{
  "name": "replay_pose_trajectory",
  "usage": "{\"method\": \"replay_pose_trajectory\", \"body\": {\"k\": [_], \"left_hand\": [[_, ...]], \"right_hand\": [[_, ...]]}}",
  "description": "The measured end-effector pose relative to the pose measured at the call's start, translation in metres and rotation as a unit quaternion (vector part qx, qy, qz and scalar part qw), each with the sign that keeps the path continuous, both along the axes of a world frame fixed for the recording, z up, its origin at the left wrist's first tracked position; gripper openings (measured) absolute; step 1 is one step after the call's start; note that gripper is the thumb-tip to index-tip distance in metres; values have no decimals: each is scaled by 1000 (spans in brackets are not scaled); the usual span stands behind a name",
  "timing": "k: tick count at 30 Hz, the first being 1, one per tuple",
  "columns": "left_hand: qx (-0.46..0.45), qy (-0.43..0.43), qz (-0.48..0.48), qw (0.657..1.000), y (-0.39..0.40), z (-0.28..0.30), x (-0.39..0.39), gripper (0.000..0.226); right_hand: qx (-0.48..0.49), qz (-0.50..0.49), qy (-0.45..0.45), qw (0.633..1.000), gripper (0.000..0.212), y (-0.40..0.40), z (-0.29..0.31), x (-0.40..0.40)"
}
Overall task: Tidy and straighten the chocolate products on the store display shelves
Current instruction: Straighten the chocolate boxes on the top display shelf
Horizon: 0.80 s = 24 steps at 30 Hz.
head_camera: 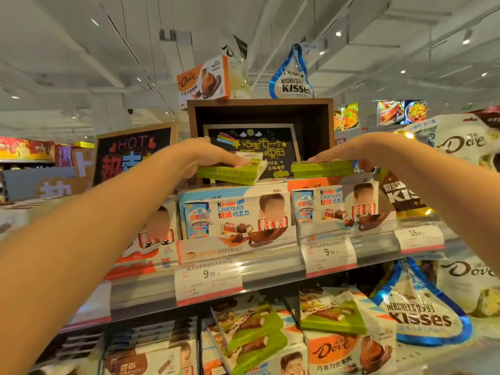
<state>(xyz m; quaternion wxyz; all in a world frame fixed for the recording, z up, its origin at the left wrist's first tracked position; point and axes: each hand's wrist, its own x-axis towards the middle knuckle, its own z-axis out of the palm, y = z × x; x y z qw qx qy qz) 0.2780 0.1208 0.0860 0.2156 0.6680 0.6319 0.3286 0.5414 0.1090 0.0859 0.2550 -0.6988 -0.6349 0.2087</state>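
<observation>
Flat green cardboard chocolate boxes (230, 173), atop Kinder cartons (238, 215): left stack at 11 o'clock, skewed, overhanging. Left hand (213, 155) gripping it; right hand (349, 152) fingers flat. Could slide off if nudged.

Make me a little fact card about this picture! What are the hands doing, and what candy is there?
Place: store chocolate display shelves
Left hand: fingers on top, thumb underneath the tilted green box
Right hand: fingers lying flat on the green box stack
Below the hands: Kinder Chocolate boxes standing upright facing out
On top of the wooden crate: Dove box and Hershey's Kisses bag
Inside the crate: small chalkboard sign
Shelf edge: price tags reading 9.90
</observation>
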Motion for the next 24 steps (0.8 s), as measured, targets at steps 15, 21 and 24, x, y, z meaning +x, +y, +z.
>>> {"method": "replay_pose_trajectory", "body": {"k": [15, 21, 24], "left_hand": [[142, -269, -59, 951, -8, 4, -12, 25], [173, -292, -81, 937, -29, 5, -21, 7], [176, -281, -76, 940, -34, 4, -30, 7]], "right_hand": [[15, -78, -64, 995, 70, 6, 4, -22], [-28, -106, 9, 994, 91, -5, 10, -25], [-38, -102, 35, 993, 84, -5, 11, -26]]}}
